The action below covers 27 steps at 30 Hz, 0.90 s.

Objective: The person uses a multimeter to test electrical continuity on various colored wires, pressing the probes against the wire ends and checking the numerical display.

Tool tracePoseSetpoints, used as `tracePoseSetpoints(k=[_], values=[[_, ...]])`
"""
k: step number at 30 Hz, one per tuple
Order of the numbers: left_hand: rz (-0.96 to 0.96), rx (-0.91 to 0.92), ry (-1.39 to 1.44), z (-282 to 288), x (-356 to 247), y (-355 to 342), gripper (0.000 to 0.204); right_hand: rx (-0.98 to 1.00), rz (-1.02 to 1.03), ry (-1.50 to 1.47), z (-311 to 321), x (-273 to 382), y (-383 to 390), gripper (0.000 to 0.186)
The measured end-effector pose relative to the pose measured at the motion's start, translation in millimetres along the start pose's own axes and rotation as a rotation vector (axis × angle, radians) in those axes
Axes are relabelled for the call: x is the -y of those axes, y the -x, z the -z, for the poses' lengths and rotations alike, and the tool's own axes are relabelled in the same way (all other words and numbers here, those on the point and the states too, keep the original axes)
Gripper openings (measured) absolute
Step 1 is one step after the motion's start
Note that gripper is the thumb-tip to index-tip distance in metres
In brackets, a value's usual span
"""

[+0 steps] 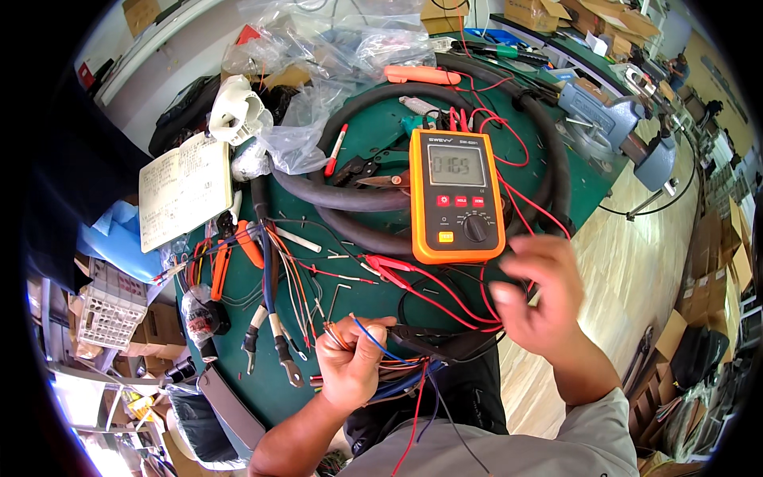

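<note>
My left hand (350, 362) is closed round thin wires, with a blue wire (372, 334) standing up past the thumb and brown-orange wires (338, 338) at the fingers. A black clip-like piece (417, 338) lies just beyond it; whether they touch is hidden. My right hand (544, 294), blurred by motion, is raised by the lower right corner of an orange meter (449, 219), thumb and fingers apart, with nothing clear between them. The meter's screen is lit with digits, and red leads run from its top. Red clips (388, 266) lie below it on the green mat.
A thick black cable (548, 143) coils around the meter. Orange-handled pliers (221, 269), cable ends with metal lugs (288, 364) and an open notebook (184, 191) lie to the left. A blue vise (604, 115) stands far right, plastic bags (318, 71) at the back.
</note>
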<state>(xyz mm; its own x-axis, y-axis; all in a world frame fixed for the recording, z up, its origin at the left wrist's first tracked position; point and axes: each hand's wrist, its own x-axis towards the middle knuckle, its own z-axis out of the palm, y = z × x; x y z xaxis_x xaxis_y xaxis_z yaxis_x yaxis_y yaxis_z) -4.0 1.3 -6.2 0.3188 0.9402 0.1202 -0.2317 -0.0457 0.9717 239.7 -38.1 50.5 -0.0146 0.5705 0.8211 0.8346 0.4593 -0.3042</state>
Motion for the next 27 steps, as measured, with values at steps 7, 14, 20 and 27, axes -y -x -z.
tracePoseSetpoints(k=[7, 14, 20, 27], values=[[-0.013, 0.003, -0.034, -1, 1, -1, 0.029, 0.009, 0.02, -0.079, 18, 14, 30, 0.014], [0.024, -0.013, 0.014, -3, -7, 2, 0.02, 0.078, 0.09, -0.105, 3, 17, 28, 0.017], [0.035, 0.007, 0.048, -2, -8, 1, 0.018, 0.119, 0.09, -0.131, -3, 21, 27, 0.02], [0.088, 0.005, 0.008, -4, -14, -1, 0.014, 0.357, 0.072, -0.123, -19, 38, 18, 0.039]])
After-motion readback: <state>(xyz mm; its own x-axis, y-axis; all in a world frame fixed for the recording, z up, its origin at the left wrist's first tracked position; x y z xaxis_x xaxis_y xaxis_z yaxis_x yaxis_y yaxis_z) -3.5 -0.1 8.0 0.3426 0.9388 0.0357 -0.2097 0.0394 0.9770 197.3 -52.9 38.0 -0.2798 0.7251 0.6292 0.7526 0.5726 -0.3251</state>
